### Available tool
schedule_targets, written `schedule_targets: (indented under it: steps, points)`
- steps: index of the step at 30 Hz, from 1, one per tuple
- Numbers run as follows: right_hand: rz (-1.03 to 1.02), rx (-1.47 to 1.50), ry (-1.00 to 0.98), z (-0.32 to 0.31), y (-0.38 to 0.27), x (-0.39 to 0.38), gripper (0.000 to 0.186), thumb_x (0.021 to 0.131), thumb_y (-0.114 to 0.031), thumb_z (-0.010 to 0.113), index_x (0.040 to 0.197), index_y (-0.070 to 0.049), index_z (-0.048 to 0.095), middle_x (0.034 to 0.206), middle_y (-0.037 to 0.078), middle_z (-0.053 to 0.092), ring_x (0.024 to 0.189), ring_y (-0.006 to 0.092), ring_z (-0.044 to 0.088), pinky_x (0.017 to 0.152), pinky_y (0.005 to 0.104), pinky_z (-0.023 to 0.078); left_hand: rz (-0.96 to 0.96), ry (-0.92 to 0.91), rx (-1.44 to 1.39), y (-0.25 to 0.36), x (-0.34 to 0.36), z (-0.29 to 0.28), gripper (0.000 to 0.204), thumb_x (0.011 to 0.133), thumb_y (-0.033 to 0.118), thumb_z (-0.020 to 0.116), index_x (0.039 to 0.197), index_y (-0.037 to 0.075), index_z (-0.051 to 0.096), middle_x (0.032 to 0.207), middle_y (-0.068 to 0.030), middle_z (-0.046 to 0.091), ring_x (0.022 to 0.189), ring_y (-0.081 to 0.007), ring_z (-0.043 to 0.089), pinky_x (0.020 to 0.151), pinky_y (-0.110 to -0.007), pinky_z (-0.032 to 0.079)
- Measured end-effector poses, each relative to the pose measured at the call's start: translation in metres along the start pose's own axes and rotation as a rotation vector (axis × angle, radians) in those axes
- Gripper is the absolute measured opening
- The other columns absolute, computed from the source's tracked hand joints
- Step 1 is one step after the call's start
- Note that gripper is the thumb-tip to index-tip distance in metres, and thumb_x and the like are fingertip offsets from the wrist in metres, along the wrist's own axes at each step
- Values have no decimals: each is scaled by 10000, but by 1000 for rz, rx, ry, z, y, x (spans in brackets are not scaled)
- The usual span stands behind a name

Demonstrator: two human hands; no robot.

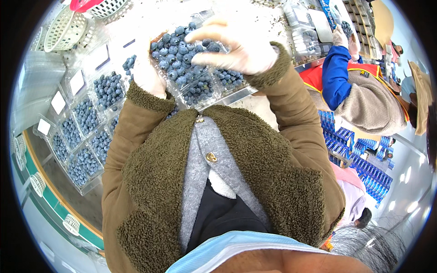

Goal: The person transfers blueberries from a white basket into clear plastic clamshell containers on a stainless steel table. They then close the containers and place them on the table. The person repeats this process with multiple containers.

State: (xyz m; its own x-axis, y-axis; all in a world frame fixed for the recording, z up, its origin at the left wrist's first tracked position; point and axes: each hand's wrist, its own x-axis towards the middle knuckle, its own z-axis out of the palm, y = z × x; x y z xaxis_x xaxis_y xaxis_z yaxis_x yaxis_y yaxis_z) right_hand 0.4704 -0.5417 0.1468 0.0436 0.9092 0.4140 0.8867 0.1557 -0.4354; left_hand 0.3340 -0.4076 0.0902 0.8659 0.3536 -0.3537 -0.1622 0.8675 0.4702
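Observation:
A heap of blueberries (pixel 175 52) fills a clear plastic punnet at the middle of the white table. My right hand (pixel 239 48), in a pale glove, is over the heap's right side with fingers and thumb curved apart; nothing shows between them. Against the heap's left side stands my left hand (pixel 150 75), also gloved. Glare washes out its fingers, so I cannot tell whether it grips the punnet. Just below the heap sit more filled clear punnets, one with blueberries (pixel 199 90) and another with blueberries (pixel 228 77).
Several open punnets of blueberries (pixel 86 113) stand in rows at the left. White perforated baskets (pixel 66 28) are at the upper left. To the right, a co-worker in a blue sleeve (pixel 336 84) handles a punnet. Stacked blue trays (pixel 359 164) are behind.

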Motion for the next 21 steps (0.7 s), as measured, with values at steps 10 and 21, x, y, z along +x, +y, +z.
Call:
schedule_targets:
  steps: [10, 21]
  points:
    - [73, 44, 60, 15, 20, 3, 268, 788, -347, 623, 920, -113, 622, 797, 57, 593, 719, 203, 582, 631, 309, 485, 16, 169, 158, -1, 2, -1, 329, 906, 353, 419, 998, 54, 520, 1073, -121, 574, 991, -228, 554, 858, -391, 473]
    - [62, -167, -76, -4, 12, -31, 242, 772, -323, 642, 902, -119, 643, 860, 58, 577, 776, 224, 570, 675, 354, 471, 111, 159, 177, -6, 5, 3, 354, 888, 359, 450, 1018, 46, 550, 991, -115, 599, 919, -248, 591, 806, -402, 495]
